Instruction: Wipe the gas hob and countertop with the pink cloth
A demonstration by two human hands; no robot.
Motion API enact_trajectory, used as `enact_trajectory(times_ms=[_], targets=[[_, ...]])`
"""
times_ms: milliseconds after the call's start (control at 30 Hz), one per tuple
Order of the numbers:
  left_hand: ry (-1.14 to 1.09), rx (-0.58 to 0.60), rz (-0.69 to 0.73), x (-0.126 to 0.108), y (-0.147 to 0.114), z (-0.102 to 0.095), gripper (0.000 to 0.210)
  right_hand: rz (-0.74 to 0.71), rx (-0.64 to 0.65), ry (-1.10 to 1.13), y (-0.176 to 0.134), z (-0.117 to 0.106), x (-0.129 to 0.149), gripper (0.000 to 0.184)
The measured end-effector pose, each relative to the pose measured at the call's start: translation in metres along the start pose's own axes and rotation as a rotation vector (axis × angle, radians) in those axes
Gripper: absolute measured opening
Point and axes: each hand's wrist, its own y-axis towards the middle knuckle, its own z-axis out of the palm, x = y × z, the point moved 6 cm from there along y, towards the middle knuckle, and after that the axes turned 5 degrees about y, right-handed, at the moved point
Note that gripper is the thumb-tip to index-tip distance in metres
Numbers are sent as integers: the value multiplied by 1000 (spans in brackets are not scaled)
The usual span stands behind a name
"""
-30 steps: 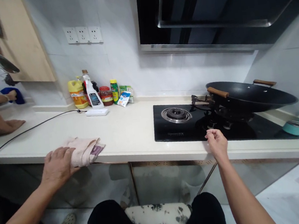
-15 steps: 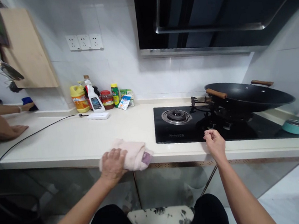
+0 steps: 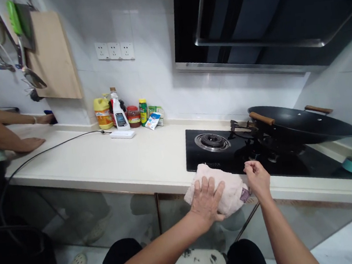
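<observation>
The soft, fuzzy pink towel (image 3: 231, 187) sits at the countertop's (image 3: 128, 163) edge, held under the left hand (image 3: 206, 200), fingers spread. If that hold gets loose, it could slide off, or it might bump the right hand (image 3: 258, 180) just beside it, whose fingers curl together. Past both hands are the flat, shiny black cooktop (image 3: 230, 158) and a round wok (image 3: 302, 126) with wooden handles (image 3: 261, 118).

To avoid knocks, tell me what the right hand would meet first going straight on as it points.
The right hand would probably meet the black cooktop first, though the hand's height is unclear.
</observation>
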Motion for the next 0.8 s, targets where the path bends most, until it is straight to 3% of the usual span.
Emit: enact_trajectory(times_ms=[67,233,400,500,800], targets=[[-31,1,22,3,-3,-5,108,6,3,-8,1,0,-2,31],[33,-83,68,18,-5,-8,58,-4,21,-15,2,0,-4,32],[74,-168,69,55,-23,-6,49,-17,42,-64,2,0,-2,32],[67,-163,54,97,-48,-13,53,-26,55,-81,2,0,-2,31],[163,-84,48,262,-136,-50,49,-6,42,-82,3,2,-8,30]])
